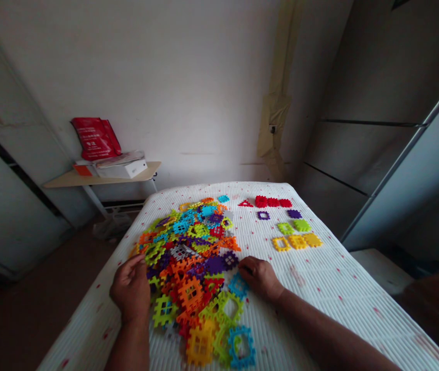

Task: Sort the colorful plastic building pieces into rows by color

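A heap of colourful plastic interlocking building pieces covers the left and middle of the cloth-covered table. At its left edge is my left hand, fingers curled together beside a lime green piece; whatever they pinch is hidden. My right hand rests at the heap's right side with its fingers bent inward and closed. Close to those fingertips lie a purple window piece and a light blue square piece. I cannot make out what, if anything, the right fingers grip.
Sorted pieces lie at the right: red ones, a purple square, green squares and yellow squares. A white quilted cloth covers the table. Beyond stands a side table with a red bag.
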Action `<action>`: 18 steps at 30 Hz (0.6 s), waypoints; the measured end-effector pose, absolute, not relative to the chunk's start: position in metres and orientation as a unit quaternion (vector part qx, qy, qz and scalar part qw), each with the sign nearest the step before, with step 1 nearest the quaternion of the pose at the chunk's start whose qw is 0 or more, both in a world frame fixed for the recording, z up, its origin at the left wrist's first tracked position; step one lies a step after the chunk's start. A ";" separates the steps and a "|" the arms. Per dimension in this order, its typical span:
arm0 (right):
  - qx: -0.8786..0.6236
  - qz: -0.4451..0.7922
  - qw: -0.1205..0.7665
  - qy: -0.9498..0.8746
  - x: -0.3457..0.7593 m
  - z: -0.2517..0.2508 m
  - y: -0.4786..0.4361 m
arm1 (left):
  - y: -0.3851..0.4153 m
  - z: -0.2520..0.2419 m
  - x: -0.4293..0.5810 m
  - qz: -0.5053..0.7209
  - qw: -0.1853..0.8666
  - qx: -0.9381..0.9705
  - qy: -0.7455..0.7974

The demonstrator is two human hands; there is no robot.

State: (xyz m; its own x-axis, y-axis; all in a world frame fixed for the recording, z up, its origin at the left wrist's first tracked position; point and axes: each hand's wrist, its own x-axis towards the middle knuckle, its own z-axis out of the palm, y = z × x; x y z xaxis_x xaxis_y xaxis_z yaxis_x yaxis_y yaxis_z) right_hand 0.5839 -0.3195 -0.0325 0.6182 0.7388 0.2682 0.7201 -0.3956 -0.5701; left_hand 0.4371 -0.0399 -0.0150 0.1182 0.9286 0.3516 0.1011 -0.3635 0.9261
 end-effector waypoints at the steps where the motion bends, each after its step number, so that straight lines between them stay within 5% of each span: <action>1: -0.836 0.014 0.332 -0.437 0.584 -0.032 -0.319 | -0.040 -0.015 0.437 0.528 0.392 0.636 0.403; 18: -0.820 -0.096 0.206 -0.526 0.591 -0.001 -0.260 | -0.037 -0.019 0.437 0.523 0.395 0.637 0.406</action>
